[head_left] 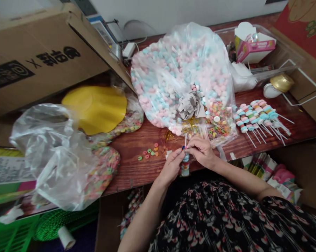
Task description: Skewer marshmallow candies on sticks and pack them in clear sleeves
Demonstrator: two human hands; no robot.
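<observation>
Two hands were seen in the head view, held together over the front edge of the table [137, 171]. The neck of a wrapped candy [185, 167] was pinched between the fingertips of the left hand [173, 162] and the right hand [202, 151]; how each finger was set on it could not be told. The pale stick [185, 139] was pointed upward above the fingers, while the wrapped part was hung below them at the edge. A scrap of blue at the pinch was too small to be made out. Loose rings [147, 154] were scattered to the left of the hands. Just beyond, gold ties [191, 124] and grey paper [190, 104] were laid by a large bag [158, 80] filled with marshmallows. A bag of rings [220, 125] was set near the right hand. Farther right, marshmallow sticks [255, 116] were piled. On the left, a yellow sheet [96, 108] was placed beside a crumpled clear bag [53, 154].
</observation>
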